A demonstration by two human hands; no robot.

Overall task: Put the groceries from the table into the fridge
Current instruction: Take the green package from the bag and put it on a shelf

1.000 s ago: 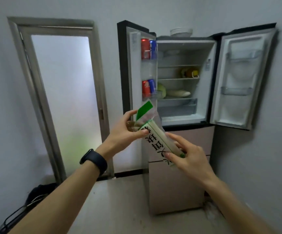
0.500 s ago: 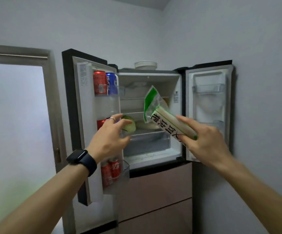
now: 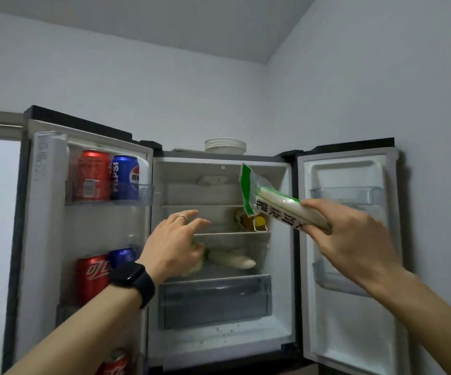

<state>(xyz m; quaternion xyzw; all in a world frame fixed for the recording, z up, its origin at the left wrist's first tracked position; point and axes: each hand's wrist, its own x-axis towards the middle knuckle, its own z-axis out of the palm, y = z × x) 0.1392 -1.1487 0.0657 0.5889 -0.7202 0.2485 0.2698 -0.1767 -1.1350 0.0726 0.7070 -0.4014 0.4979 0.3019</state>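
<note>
Lower end of glossy green-edged clear plastic packet (image 3: 279, 209) hidden in gripping right hand (image 3: 354, 239), rest slanting up-left before open white-lined fridge (image 3: 200, 169); left hand (image 3: 173, 246) fingers loosely spread, half-covering pale leafy vegetable (image 3: 232, 259).

This is looking like a corner of a home kitchen. A household fridge (image 3: 191, 190) is standing with both doors (image 3: 348, 307) hanging wide, just beyond the fingers (image 3: 189, 213) of the left hand (image 3: 173, 247). Cola cans (image 3: 93, 175) are sitting in the door bins (image 3: 110, 197) left of those fingers, vegetables (image 3: 232, 259) are lying on a shelf (image 3: 256, 270) just below them, a stack of white bowls (image 3: 224, 146) is resting on the fridge top above them, and plain pale walls (image 3: 354, 77) are meeting overhead.
</note>
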